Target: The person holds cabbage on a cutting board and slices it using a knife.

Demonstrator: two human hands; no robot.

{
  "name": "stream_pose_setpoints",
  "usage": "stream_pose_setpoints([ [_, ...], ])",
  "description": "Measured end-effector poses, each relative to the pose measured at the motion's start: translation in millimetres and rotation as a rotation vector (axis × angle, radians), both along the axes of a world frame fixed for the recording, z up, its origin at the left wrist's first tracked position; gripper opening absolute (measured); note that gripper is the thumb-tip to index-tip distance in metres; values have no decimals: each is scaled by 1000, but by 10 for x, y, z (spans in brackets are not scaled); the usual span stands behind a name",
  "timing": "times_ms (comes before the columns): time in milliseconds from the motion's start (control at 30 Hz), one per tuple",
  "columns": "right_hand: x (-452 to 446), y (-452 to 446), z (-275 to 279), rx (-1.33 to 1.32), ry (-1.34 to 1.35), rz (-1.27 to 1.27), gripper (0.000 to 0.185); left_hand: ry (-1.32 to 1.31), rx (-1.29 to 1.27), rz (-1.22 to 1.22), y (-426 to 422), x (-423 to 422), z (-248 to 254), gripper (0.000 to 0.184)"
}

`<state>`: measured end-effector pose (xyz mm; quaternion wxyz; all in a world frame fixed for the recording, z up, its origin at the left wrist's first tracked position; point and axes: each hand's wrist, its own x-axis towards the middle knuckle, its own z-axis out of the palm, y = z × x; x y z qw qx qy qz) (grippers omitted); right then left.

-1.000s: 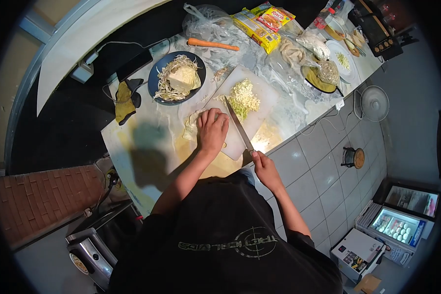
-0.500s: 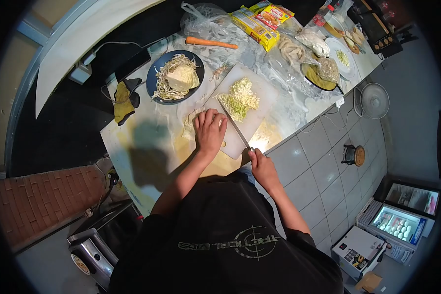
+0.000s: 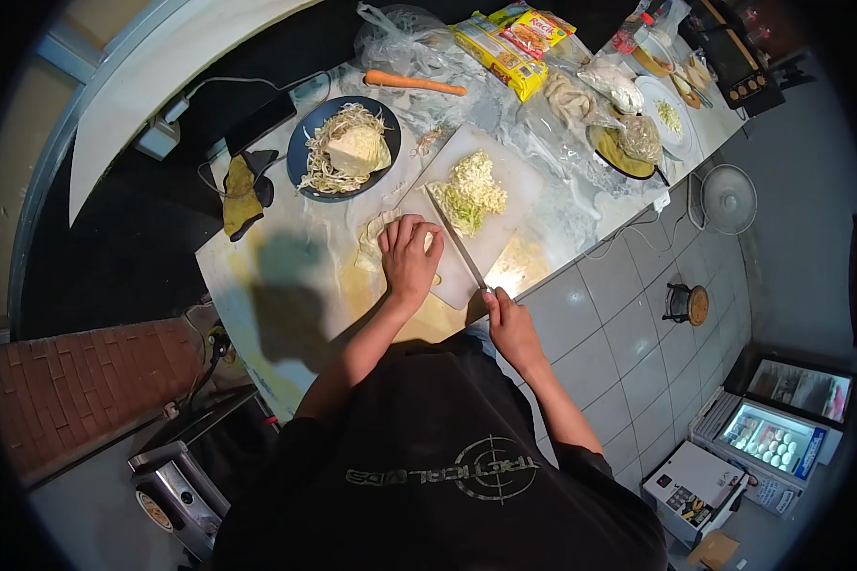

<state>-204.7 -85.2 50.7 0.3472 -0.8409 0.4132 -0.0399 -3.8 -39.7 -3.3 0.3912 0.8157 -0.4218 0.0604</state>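
My right hand (image 3: 514, 331) is closed round the handle of a knife (image 3: 463, 249), whose blade lies across the white cutting board (image 3: 517, 171). My left hand (image 3: 411, 259), its fingers bent and together, presses pale cabbage leaves (image 3: 369, 246) at the board's left edge. Those fingers cover part of the leaves and sit close beside the blade. Just past the blade is a heap of shredded cabbage (image 3: 476, 186), pale with some green. Farther back, a dark plate (image 3: 298, 162) holds bean sprouts (image 3: 338, 124) and a cut piece of cabbage (image 3: 360, 152).
A carrot (image 3: 414, 83), a plastic bag (image 3: 405, 43) and yellow packets (image 3: 500, 59) lie at the back. Bagged food (image 3: 609, 81) and a white plate (image 3: 676, 143) stand right. A yellow-black cloth (image 3: 243, 197) hangs near the left edge. A stool (image 3: 687, 304) stands on the tiled floor.
Almost nothing differs. Both hands and the knife stay in nearly the same place, and the view has shifted very slightly.
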Motion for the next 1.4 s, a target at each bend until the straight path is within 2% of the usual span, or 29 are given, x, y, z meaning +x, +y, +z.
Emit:
stream_pose_setpoints([
  [500, 93, -113, -104, -65, 66, 18, 36, -13, 1, -19, 23, 3, 6, 8],
  [667, 43, -67, 20, 17, 30, 1, 37, -52, -28, -58, 39, 13, 31, 8],
  [867, 31, -29, 73, 29, 50, 15, 38, 21, -72, -101, 151, 15, 100, 12],
  [1100, -10, -9, 27, 76, 6, 45, 37, -70, 55, 26, 371, 25, 91, 29],
  [1400, 79, 27, 148, 157, 32, 2, 38, -89, 91, -17, 344, 42, 28, 24],
])
